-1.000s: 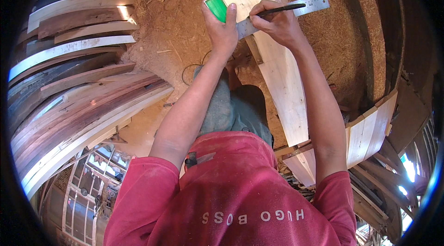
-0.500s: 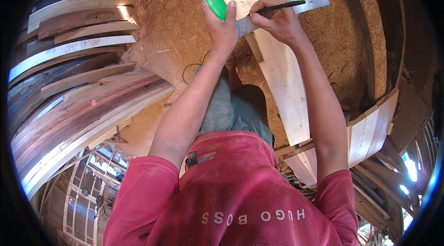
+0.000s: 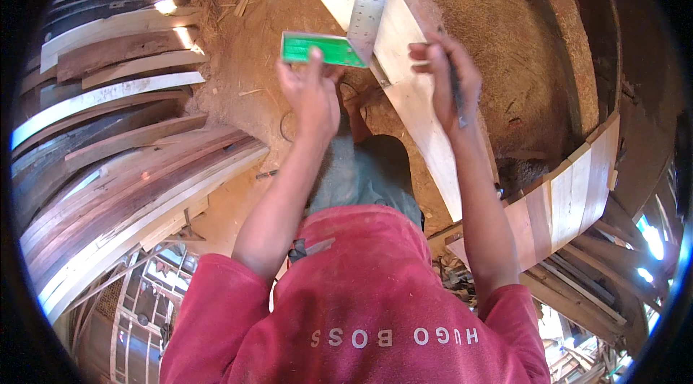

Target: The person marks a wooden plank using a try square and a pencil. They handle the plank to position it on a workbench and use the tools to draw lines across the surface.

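My left hand (image 3: 312,99) grips the green handle of a try square (image 3: 323,49), with the thumb lying across the handle's face. The square's metal blade (image 3: 372,1) points away from me, over a long pale wooden board (image 3: 419,106). Past the board's right edge, my right hand (image 3: 455,77) is raised and smeared by motion. A dark pen (image 3: 457,92) sits in it, running down along the palm toward the wrist. The board slopes from the far middle down toward my right forearm.
Stacked planks (image 3: 137,167) fill the left side. Joined pale boards (image 3: 559,203) stand at the right, near my elbow. Sawdust (image 3: 498,16) covers the ground around the board. A long curved timber (image 3: 570,37) lies at the far right.
The try square has turned, its blade swinging from pointing right across the board to pointing away. My right hand has come off the board and moved nearer, the pen now pointing down.
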A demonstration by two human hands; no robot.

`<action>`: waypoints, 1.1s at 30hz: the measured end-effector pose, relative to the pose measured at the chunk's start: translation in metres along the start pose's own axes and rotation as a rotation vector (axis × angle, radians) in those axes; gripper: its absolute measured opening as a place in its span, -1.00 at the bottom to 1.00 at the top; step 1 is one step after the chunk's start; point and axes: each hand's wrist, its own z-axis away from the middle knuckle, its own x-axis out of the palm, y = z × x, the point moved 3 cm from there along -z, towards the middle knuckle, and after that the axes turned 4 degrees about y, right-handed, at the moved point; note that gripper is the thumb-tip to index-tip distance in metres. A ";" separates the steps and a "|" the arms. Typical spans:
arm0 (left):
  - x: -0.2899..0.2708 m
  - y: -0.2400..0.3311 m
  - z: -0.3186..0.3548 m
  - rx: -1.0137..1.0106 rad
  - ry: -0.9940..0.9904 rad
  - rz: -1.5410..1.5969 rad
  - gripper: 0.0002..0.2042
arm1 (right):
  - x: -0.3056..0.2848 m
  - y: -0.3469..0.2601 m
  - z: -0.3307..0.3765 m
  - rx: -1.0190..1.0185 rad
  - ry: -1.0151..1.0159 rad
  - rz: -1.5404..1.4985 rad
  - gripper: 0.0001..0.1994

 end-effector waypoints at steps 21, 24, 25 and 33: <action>-0.107 -0.089 0.102 -0.788 -0.640 -0.317 -0.67 | -0.030 0.037 0.108 -0.432 -0.245 0.807 -0.50; -0.106 -0.088 0.060 -0.613 -0.584 -0.611 -0.67 | -0.033 0.048 0.110 -0.471 -0.318 0.878 -0.51; -0.097 -0.084 0.044 -0.480 -0.516 -0.686 -0.67 | -0.034 0.050 0.110 -0.470 -0.313 0.880 -0.51; 0.017 -0.045 -0.015 0.099 -0.213 -0.802 -0.69 | -0.033 0.037 0.118 -0.436 -0.438 0.930 -0.39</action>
